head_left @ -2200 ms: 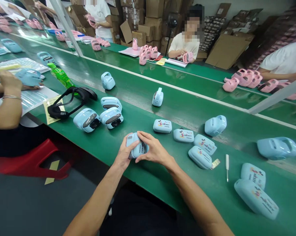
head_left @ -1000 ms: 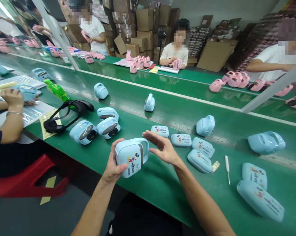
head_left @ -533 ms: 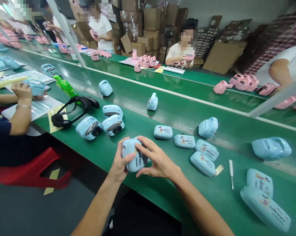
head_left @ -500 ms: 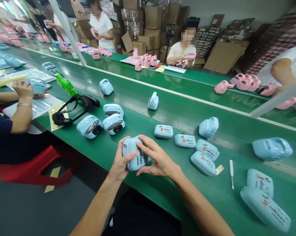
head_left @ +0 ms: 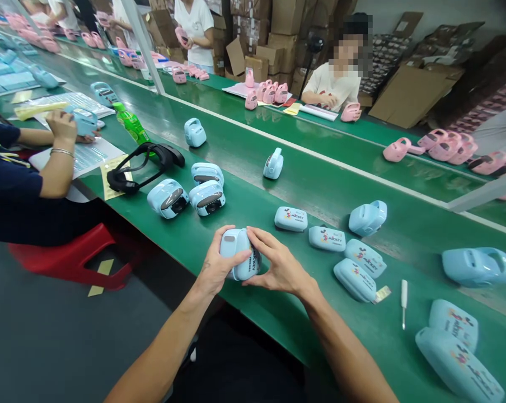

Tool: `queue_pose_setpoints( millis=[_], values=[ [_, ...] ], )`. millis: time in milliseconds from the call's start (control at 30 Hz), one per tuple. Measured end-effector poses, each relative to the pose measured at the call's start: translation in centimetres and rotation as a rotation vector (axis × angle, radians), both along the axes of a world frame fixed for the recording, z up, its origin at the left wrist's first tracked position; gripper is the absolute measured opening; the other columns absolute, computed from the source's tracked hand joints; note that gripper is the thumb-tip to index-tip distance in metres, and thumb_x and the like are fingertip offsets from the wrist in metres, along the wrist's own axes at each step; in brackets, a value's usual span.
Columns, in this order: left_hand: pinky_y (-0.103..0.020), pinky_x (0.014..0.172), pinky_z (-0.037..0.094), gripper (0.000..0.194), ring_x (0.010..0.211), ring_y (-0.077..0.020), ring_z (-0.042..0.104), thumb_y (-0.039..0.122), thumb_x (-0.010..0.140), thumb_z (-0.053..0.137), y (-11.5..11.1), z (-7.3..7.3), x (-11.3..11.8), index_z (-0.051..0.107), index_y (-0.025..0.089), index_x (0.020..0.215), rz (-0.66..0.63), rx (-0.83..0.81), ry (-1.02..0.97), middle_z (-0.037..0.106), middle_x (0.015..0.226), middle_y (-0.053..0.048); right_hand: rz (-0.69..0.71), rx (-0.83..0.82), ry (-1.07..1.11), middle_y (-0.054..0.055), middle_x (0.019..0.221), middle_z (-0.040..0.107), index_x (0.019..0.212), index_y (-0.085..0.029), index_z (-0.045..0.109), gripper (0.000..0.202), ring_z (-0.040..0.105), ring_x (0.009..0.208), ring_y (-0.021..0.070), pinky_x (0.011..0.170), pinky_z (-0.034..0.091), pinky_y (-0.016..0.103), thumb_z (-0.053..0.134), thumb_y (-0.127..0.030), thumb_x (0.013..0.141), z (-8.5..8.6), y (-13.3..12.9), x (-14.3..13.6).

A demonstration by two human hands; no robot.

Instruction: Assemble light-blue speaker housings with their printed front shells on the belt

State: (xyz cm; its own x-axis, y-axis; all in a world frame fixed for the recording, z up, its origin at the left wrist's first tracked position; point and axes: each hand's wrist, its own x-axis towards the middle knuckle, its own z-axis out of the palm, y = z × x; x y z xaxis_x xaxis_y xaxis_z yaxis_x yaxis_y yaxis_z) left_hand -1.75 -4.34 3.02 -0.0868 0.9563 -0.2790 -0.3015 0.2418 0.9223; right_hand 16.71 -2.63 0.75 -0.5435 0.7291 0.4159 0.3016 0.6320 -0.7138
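Note:
Between both hands is a light-blue plastic case (head_left: pixel 239 254) with a printed panel, held above the table's near edge. My left hand (head_left: pixel 219 260) grips its left side, the thumb across the front. On the right side, my right hand (head_left: pixel 273 260) holds the printed part by the fingertips and thumb. To the left of the hands stand several blue cases with dark windows (head_left: pixel 168 198). Several blue printed panels (head_left: pixel 290 219) lie to the right, along with a white-handled screwdriver (head_left: pixel 404 302). The inside of the held case is hidden.
A black head strap (head_left: pixel 164 159) and a green bottle (head_left: pixel 131 124) are at the left. Beside them a co-worker's hand (head_left: pixel 62 126) holds a blue case. Other blue cases (head_left: pixel 273 164) stand along the green table. Across it, people handle pink cases. A red stool (head_left: pixel 74 254) is at lower left.
The view has shifted, so most table items sit differently in the picture. The held case is turned, showing more of its blue side. Across the table, a person's pink case is now lower, at the tabletop.

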Motion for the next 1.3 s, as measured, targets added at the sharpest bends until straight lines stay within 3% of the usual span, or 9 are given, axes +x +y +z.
queue_pose_setpoints(
  millis=[300, 533, 900, 1000, 1067, 1100, 1200, 1300],
  values=[
    [-0.028, 0.076, 0.054, 0.075, 0.091, -0.0206, 0.064, 0.023, 0.052, 0.095, 0.0, -0.5, 0.0, 0.061, 0.025, 0.119, 0.005, -0.057, 0.015, 0.068, 0.098, -0.001, -0.029, -0.096, -0.053, 0.016, 0.152, 0.049, 0.158, -0.03, 0.038, 0.11, 0.049, 0.14, 0.0366, 0.115, 0.046, 0.053, 0.094, -0.042, 0.064, 0.8, -0.3, 0.0],
    [-0.028, 0.072, 0.055, 0.068, 0.086, -0.0194, 0.064, 0.029, 0.057, 0.092, 0.1, -0.7, 0.5, 0.059, 0.026, 0.116, -0.012, -0.11, -0.065, 0.066, 0.095, 0.0, -0.049, -0.138, -0.013, 0.016, 0.153, 0.049, 0.156, -0.031, 0.042, 0.111, 0.048, 0.141, 0.0381, 0.116, 0.043, 0.056, 0.095, -0.048, 0.059, -0.1, -0.2, -0.5],
    [-0.031, 0.075, 0.057, 0.066, 0.088, -0.0202, 0.066, 0.026, 0.057, 0.09, 0.5, -1.5, 0.8, 0.058, 0.028, 0.114, 0.026, -0.114, -0.228, 0.067, 0.103, 0.0, 0.023, -0.221, 0.109, 0.013, 0.166, 0.033, 0.159, -0.029, 0.035, 0.12, 0.021, 0.157, 0.0344, 0.128, 0.019, 0.057, 0.094, -0.056, 0.058, -1.0, 0.1, -1.2],
    [-0.033, 0.078, 0.056, 0.069, 0.092, -0.0217, 0.066, 0.027, 0.056, 0.09, 1.3, -2.2, 0.9, 0.056, 0.032, 0.116, 0.071, -0.015, -0.31, 0.066, 0.104, 0.002, -0.197, -0.359, 0.33, 0.011, 0.171, 0.017, 0.162, -0.027, 0.026, 0.119, 0.012, 0.159, 0.0341, 0.128, 0.017, 0.058, 0.086, -0.063, 0.066, -1.9, -0.2, -2.1],
    [-0.032, 0.078, 0.055, 0.069, 0.095, -0.0221, 0.065, 0.03, 0.056, 0.089, 1.9, -2.7, 1.1, 0.055, 0.035, 0.116, 0.122, 0.075, -0.363, 0.066, 0.105, 0.003, -0.38, -0.544, 0.556, 0.013, 0.171, 0.018, 0.163, -0.025, 0.018, 0.117, 0.019, 0.158, 0.0344, 0.126, 0.025, 0.057, 0.08, -0.065, 0.073, -2.6, -0.4, -3.1],
    [-0.031, 0.079, 0.054, 0.068, 0.095, -0.0218, 0.065, 0.031, 0.056, 0.089, 2.2, -3.0, 1.1, 0.055, 0.035, 0.115, 0.139, 0.109, -0.385, 0.066, 0.106, 0.003, -0.406, -0.647, 0.661, 0.015, 0.169, 0.025, 0.163, -0.024, 0.017, 0.115, 0.027, 0.155, 0.0348, 0.124, 0.031, 0.056, 0.079, -0.063, 0.075, -2.9, -0.4, -3.6],
    [-0.029, 0.079, 0.053, 0.069, 0.092, -0.0191, 0.065, 0.027, 0.053, 0.091, 2.9, -4.0, 0.6, 0.054, 0.034, 0.111, 0.133, 0.17, -0.382, 0.065, 0.103, 0.005, -0.284, -0.894, 0.84, 0.017, 0.153, 0.053, 0.16, -0.025, 0.023, 0.109, 0.055, 0.138, 0.0361, 0.109, 0.052, 0.054, 0.081, -0.056, 0.074, -3.6, 0.0, -4.6],
    [-0.026, 0.072, 0.051, 0.064, 0.079, -0.0161, 0.064, 0.031, 0.056, 0.092, 3.9, -5.3, -0.5, 0.055, 0.03, 0.107, 0.021, 0.185, -0.296, 0.065, 0.091, 0.004, -0.287, -0.868, 0.835, 0.015, 0.14, 0.063, 0.157, -0.025, 0.03, 0.114, 0.065, 0.124, 0.0334, 0.1, 0.057, 0.049, 0.09, -0.047, 0.063, -4.3, 1.0, -4.0]
  ],
)
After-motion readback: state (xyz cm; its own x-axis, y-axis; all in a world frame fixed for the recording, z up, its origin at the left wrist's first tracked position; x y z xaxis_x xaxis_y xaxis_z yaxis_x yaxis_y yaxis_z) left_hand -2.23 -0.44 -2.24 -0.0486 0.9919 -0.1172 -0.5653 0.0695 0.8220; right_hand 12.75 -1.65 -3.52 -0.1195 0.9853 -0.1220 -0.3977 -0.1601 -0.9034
